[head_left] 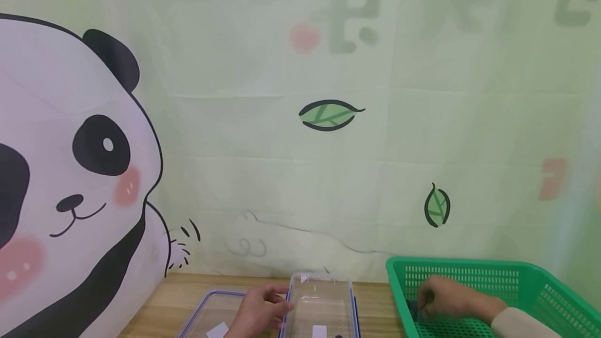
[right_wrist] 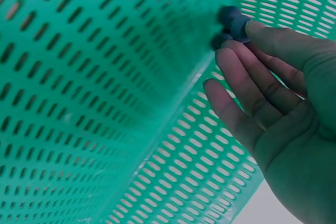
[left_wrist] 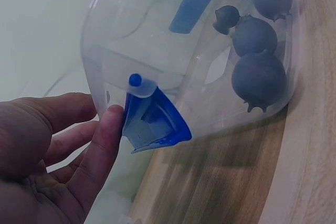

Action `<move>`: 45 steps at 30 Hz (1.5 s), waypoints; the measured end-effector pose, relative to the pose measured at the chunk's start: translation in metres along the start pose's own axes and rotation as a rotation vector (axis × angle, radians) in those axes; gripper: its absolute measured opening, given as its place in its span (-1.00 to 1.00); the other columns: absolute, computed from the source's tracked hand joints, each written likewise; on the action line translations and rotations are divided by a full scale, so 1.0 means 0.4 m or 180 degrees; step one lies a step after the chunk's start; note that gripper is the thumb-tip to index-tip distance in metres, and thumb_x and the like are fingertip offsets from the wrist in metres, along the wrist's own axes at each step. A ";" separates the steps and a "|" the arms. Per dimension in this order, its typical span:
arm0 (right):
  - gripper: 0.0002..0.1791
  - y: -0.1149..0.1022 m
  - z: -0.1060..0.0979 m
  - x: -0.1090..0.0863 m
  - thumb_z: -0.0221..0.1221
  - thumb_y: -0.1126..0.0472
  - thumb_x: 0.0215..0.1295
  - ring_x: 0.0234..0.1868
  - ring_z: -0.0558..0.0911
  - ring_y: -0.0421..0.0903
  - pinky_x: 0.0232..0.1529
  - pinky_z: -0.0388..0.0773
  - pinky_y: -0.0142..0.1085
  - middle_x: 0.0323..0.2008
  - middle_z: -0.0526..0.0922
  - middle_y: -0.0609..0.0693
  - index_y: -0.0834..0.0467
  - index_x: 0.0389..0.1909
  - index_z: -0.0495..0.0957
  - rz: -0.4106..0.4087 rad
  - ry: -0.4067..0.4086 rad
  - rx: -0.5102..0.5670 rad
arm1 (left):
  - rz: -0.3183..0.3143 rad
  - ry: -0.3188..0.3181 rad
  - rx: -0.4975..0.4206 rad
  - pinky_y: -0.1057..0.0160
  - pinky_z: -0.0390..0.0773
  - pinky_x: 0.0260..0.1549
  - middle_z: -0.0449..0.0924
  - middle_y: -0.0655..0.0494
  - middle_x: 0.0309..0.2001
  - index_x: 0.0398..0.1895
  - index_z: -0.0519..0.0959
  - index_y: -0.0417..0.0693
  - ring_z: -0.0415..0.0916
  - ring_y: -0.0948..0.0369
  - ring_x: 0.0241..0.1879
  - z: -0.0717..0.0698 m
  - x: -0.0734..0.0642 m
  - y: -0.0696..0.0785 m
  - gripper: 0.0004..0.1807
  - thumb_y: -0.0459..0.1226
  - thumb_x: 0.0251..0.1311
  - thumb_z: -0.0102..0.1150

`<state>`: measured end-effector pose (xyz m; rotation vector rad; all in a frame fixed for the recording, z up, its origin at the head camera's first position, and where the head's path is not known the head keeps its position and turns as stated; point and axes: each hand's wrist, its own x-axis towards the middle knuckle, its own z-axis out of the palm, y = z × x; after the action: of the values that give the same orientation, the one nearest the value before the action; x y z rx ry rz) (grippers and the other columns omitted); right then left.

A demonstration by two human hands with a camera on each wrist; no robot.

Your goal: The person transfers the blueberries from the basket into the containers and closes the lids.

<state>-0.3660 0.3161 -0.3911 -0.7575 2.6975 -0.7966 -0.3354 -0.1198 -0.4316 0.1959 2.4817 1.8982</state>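
Fingers [right_wrist: 239,77], RH [right_wrist: 286,114], pinch dk ball [right_wrist: 240,29] in bskt [head_left: 469,262]; LH [head_left: 260,309] touches box [head_left: 320,276].

The right hand [right_wrist: 286,98] pinches a dark ball [right_wrist: 240,29] (others [right_wrist: 229,13] beside it) inside a green basket [right_wrist: 157,95].

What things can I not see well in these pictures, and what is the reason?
- Head: near end of the clear box, cut off by the bottom edge.
- Head: right side of the green basket, cut off by the right edge.
- Left wrist: full count of dark balls, cut off by the top edge.
- Right wrist: shape of the small dark pieces, partly covered by the right hand.
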 end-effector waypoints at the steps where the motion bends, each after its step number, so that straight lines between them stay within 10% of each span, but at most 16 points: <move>1: -0.93 0.004 -0.006 0.001 0.37 0.39 0.26 -0.30 0.65 -0.10 -0.28 0.71 -0.17 -0.34 0.69 -0.10 0.16 -0.30 0.72 -0.0101 -0.0007 -0.0034 | 0.0001 0.0002 0.0003 0.17 0.81 -0.42 0.65 0.01 -0.28 0.10 0.65 -0.45 0.66 0.21 -0.43 0.000 0.000 -0.001 -0.62 -0.45 0.24 0.43; 20: -0.82 -0.178 -0.098 -0.059 0.38 0.11 0.44 -0.15 0.71 -0.20 -0.13 0.69 -0.32 -0.20 0.78 -0.14 0.12 -0.08 0.74 -0.0479 0.1090 0.0190 | -0.0045 0.0027 0.0010 0.17 0.81 -0.41 0.64 0.00 -0.27 0.11 0.64 -0.43 0.66 0.20 -0.41 0.001 0.003 0.001 -0.61 -0.45 0.25 0.45; 45: -0.71 -0.330 0.022 -0.097 0.36 0.03 0.46 -0.07 0.77 0.03 -0.10 0.73 -0.30 -0.11 0.79 -0.06 0.14 0.01 0.73 -0.0278 0.1436 0.1069 | 0.0020 0.0009 -0.0026 0.17 0.81 -0.42 0.64 0.00 -0.28 0.11 0.64 -0.45 0.65 0.21 -0.41 0.001 -0.001 0.001 -0.62 -0.48 0.24 0.44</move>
<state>-0.2757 0.2383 -0.3220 -0.6822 2.7926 -1.5584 -0.3350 -0.1194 -0.4314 0.2015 2.4777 1.9120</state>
